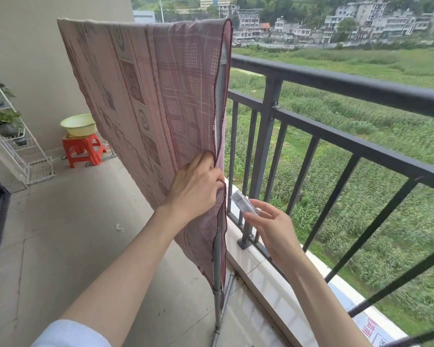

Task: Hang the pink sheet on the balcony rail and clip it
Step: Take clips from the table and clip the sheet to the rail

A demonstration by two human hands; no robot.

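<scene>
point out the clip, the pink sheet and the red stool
clip [243, 203]: head view, its clear body
pink sheet [145, 96]: head view, middle of the hanging cloth
red stool [82, 150]: head view, its front legs

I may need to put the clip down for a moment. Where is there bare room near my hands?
The pale ledge under the railing, right of the rack pole, is bare. So is the floor between your left hand and the red stool. Around the sheet edge it is crowded: right hand, clip.

Balcony floor [60, 234] before me: red stool [82, 150] carrying a yellow-green basin [78, 124], white plant rack [18, 146], drying-rack pole [217, 284].
</scene>
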